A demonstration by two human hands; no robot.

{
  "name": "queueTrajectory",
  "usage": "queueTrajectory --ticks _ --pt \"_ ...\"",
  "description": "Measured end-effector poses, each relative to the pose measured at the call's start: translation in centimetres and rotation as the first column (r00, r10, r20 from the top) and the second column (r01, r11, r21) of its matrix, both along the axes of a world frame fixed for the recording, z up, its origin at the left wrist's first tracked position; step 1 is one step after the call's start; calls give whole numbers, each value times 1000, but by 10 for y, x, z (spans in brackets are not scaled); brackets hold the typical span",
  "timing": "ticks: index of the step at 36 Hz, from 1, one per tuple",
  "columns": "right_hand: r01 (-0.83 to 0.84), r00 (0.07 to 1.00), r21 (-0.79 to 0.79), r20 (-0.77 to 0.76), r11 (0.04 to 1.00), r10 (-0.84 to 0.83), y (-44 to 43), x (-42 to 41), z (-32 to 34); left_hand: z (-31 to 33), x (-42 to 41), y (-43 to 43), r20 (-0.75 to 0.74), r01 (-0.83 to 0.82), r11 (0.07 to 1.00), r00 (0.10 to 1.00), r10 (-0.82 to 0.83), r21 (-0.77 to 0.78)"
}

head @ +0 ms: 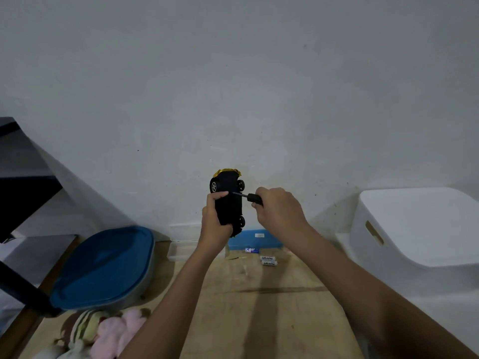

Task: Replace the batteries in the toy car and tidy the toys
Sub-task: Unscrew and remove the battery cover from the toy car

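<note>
My left hand (216, 218) grips a toy car (229, 198) held up in front of the wall, its black underside facing me and its yellow body showing at the top edge. My right hand (278, 208) is closed around a black-handled screwdriver (248, 196) whose tip rests against the car's underside near my left thumb. Two white batteries (268, 260) lie side by side on the wooden floor below, with a blue-and-white battery (252, 250) just behind them. Soft toys (103, 332), pink and striped, lie in a heap at the lower left.
A grey tub with a blue lid (103, 265) stands at the left by a dark stand (23, 193). A small clear box (181, 251) and a blue box (255, 239) sit against the wall. A white storage bin (420, 229) stands at the right.
</note>
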State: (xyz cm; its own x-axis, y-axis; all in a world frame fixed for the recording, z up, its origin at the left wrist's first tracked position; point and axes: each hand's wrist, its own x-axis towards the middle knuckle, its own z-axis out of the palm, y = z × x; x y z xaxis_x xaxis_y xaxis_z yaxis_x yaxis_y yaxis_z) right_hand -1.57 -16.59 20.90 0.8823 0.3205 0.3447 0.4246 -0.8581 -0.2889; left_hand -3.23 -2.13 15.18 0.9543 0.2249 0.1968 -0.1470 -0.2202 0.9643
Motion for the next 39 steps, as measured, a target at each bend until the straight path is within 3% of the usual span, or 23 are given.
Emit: queueTrajectory --ticks 2,9,14,18,26,32,39 --pt "20 1000 -23 -1 1000 -20 0 -3 2 0 -2 0 0 -1 1000 1000 1 6" --pt "81 971 160 -233 984 -42 -6 -7 7 3 -13 2 19 -7 1000 1000 7 4" --pt "146 949 215 -308 966 -75 -3 -12 7 3 -17 6 -13 -1 1000 1000 1 -1" --pt "129 967 204 -243 971 -77 6 -21 10 -3 -22 11 -56 -20 1000 998 21 18" --pt "-72 997 -1 29 997 72 21 -38 12 -7 -38 11 -65 -21 998 998 17 -58" --pt "-151 986 -57 57 987 155 30 -40 10 -6 -51 18 -80 -61 988 996 50 -139" --pt "-285 958 216 29 934 285 36 -39 9 -3 -62 23 -124 -81 972 991 54 -221"
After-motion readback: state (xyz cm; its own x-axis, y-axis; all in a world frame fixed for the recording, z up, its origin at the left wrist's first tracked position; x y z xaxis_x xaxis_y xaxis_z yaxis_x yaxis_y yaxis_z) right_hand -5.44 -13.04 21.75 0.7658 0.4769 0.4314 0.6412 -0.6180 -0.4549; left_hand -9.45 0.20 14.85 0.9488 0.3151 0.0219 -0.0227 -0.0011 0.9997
